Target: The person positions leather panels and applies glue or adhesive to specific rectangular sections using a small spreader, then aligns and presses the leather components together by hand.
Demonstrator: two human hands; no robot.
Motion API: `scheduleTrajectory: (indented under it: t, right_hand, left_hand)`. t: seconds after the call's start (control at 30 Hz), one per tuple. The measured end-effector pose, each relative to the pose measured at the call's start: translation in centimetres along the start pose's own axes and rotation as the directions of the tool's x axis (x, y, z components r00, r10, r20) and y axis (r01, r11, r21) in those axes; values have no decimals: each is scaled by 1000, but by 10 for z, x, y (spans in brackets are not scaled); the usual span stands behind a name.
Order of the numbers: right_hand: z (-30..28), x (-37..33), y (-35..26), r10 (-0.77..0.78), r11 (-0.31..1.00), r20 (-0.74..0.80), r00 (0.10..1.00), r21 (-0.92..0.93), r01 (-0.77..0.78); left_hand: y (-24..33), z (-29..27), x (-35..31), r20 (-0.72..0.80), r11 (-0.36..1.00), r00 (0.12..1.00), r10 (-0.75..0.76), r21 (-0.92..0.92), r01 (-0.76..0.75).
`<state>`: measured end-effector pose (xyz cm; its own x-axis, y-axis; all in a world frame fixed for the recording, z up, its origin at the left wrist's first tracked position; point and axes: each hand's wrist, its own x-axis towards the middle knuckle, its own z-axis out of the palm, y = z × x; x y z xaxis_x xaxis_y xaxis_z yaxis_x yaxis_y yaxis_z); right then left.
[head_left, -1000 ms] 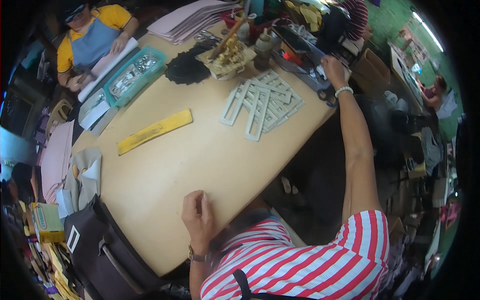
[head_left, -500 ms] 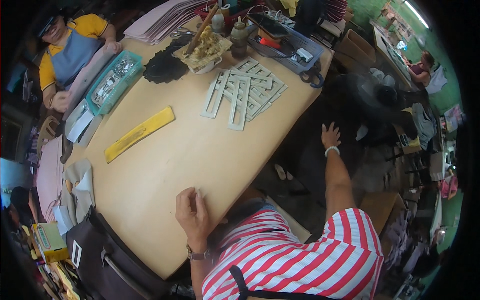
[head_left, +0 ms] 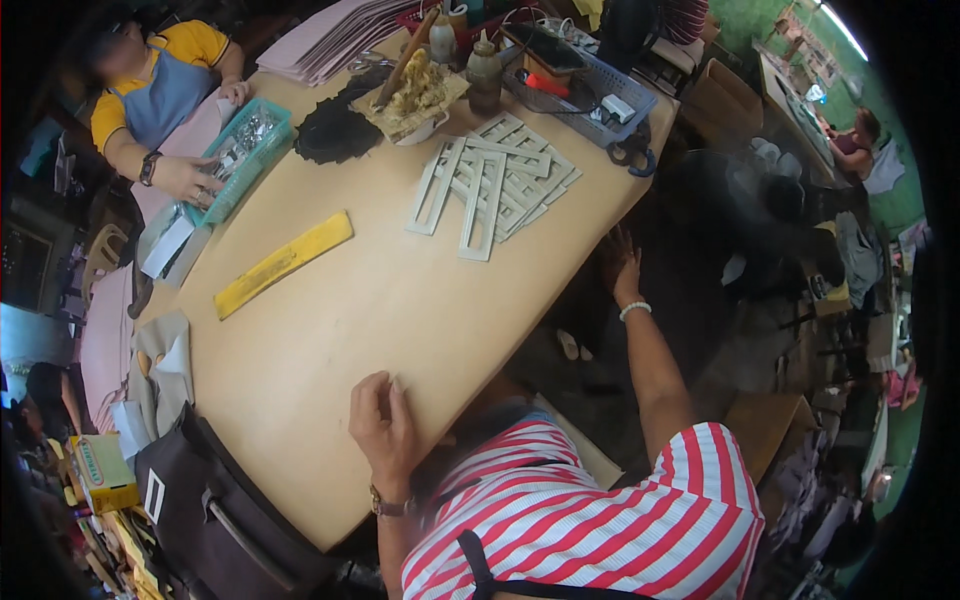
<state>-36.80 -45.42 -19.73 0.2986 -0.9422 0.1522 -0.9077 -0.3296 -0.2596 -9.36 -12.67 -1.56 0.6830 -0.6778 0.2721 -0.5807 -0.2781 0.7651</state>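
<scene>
My left hand (head_left: 382, 425) rests at the near edge of the light wooden table (head_left: 300, 380), its fingers loosely curled in and nothing seen in them. My right hand (head_left: 622, 262) is stretched out by the table's right edge, fingers extended, holding nothing that I can see; its fingertips lie in shadow. Up the table from it lies a loose stack of pale grey-green frame-shaped pieces (head_left: 482, 205) with long slots cut out. A worn yellow bar (head_left: 284, 264) lies alone on the left half of the tabletop.
At the far side stand a glue-smeared container (head_left: 425, 90), a squeeze bottle (head_left: 485, 75) and a blue basket (head_left: 625, 95). Across the table a co-worker (head_left: 165, 90) reaches into a teal basket (head_left: 250, 150) of metal pieces. A dark bag (head_left: 215, 500) hangs at the near left edge.
My right hand has swung left and in toward the table's edge. My left hand stays put. The co-worker's hand has moved onto the teal basket.
</scene>
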Motion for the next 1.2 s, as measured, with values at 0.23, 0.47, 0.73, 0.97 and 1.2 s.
scheduleTrajectory:
  t: [0.23,0.47,0.73,0.97,1.2]
  right_hand:
    - [18,20,50,331,521,129,935,801,-295]
    - [-16,3,8,26,988,-64,998,154,-16]
    - [12,12,41,248,879,-227,942,461,-120]
    - [-110,4,47,751,330,-153,643,930,-163]
    - [-250,-28,-119,598,-75,-250,761,928,364]
  left_hand:
    - [2,2,0,0,1000,1000,21,23,-21]
    - [3,1,1,2,1000,1000,-15,-8,15]
    - [1,2,1,-2,1000,1000,10,2,-10]
    - [0,3,0,48,997,998,-41,-57,44]
    - [74,40,10,403,839,904,142,-533,106]
